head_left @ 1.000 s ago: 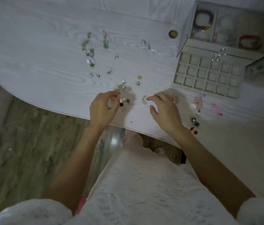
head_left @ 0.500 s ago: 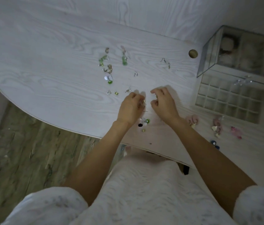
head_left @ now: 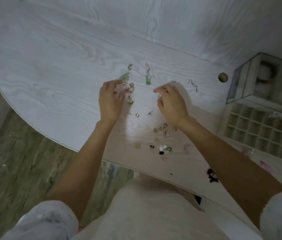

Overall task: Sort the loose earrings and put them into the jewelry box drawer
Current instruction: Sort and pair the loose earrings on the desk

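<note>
Pale woodgrain table (head_left: 50, 70) over greenish plank floor (head_left: 15, 167)

Pale whitewashed wooden table (head_left: 67, 75) with grey swirling grain. Grey-green plank floor (head_left: 15, 161) streaked darker. Bright green drop earring (head_left: 148, 80) with clear upper part; second green drop earring (head_left: 124, 76), blurred. Small gold stud earrings (head_left: 161, 129) in a cluster. Black, white and green round studs (head_left: 163, 149) grouped together. Dark red-black cluster of earrings (head_left: 212, 175) near the table edge. Pink earring (head_left: 266, 166), blurred. Cream gridded jewelry box drawer (head_left: 261, 134). Off-white textured garment (head_left: 145, 213); fluffy white sleeves (head_left: 46, 220).
</note>
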